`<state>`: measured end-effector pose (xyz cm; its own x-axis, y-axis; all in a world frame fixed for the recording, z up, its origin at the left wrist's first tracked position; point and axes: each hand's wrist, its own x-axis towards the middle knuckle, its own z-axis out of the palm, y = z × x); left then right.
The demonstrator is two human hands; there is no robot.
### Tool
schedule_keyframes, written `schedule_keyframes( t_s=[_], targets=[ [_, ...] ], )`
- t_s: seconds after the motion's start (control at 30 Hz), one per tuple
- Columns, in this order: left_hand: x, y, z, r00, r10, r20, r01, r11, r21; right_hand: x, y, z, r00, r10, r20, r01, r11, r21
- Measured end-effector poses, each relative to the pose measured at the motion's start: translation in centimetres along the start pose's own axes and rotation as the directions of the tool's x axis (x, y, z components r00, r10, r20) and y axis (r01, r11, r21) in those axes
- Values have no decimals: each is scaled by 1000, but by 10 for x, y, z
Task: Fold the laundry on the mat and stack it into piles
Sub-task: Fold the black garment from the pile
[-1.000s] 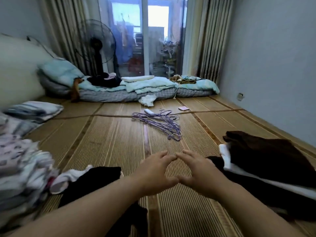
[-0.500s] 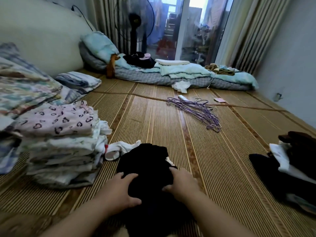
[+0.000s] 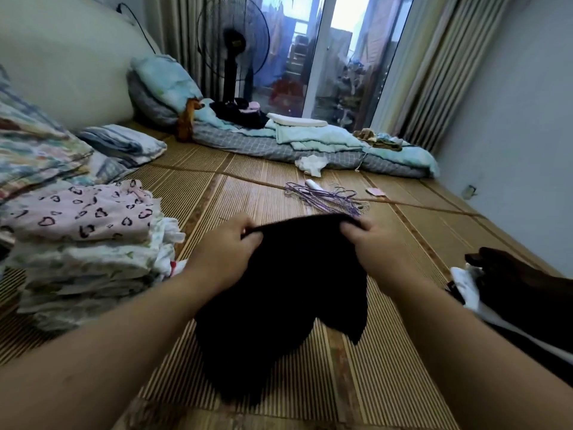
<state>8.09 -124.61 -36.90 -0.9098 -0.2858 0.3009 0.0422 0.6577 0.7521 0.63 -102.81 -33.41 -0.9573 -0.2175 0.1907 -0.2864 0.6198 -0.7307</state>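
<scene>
The left hand (image 3: pixel 231 252) and right hand (image 3: pixel 372 246) are pinching the top edge of the black garment (image 3: pixel 294 290), one at each end. Folding is seemingly just beginning; the next move is calling for laying it flat on the mat (image 3: pixel 217 197) at six o'clock.

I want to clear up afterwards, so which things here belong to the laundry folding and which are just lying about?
For the job: black garment, gripped by the left hand and right hand; folded pile with the heart-print top; dark pile on the right; mat.
Lying about: purple hangers; standing fan; bedding by the window; crumpled white cloth.
</scene>
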Motion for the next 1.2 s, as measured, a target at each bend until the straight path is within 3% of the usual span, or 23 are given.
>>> schedule_keyframes(
  t_s=[0.1, 0.3, 0.43, 0.53, 0.6, 0.73, 0.77, 0.83, 0.9, 0.93, 1.0, 1.1, 1.2],
  targets=[
    [27, 53, -18, 993, 81, -85, -83, 996, -27, 12, -31, -46, 991, -39, -129, 50, 995, 88],
    [77, 127, -48, 944, 273, -187, -254, 960, 121, 20, -73, -144, 902, -282, -328, 231, 955, -186],
    [100, 160, -68, 910, 403, -94, -357, 879, 316, 23, -91, -193, 876, -338, -345, 232, 921, -314],
    [101, 180, -77, 874, 484, 33, -436, 753, 493, 23, -97, -215, 890, -305, -340, 212, 935, -284],
    [103, 183, -77, 876, 476, 72, -433, 715, 548, 22, -96, -222, 916, -241, -322, 186, 963, -193],
    [109, 173, -65, 944, 328, 47, -296, 773, 561, 18, -89, -218, 909, -196, -369, 174, 980, -93],
    [109, 170, -60, 962, 270, 32, -240, 784, 573, 17, -88, -214, 923, -150, -355, 163, 987, 6],
    [102, 166, -43, 993, 113, 32, -114, 873, 474, 14, -90, -205, 973, -9, -230, 87, 940, 329],
    [82, 171, -23, 976, -110, 187, 98, 993, 70, 16, -93, -192, 992, 102, -76, -48, 852, 521],
    [72, 175, -15, 935, -159, 318, 212, 967, -140, 17, -95, -184, 989, 142, -32, -102, 832, 545],
    [57, 181, 0, 819, -66, 569, 318, 879, -355, 21, -95, -166, 982, 187, -9, -150, 818, 555],
    [39, 185, 21, 680, 85, 728, 238, 914, -329, 24, -89, -143, 977, 209, 44, -194, 782, 592],
    [40, 175, 39, 708, 20, 706, 191, 957, -219, 27, -85, -148, 971, 218, 97, -228, 726, 649]
  ],
)
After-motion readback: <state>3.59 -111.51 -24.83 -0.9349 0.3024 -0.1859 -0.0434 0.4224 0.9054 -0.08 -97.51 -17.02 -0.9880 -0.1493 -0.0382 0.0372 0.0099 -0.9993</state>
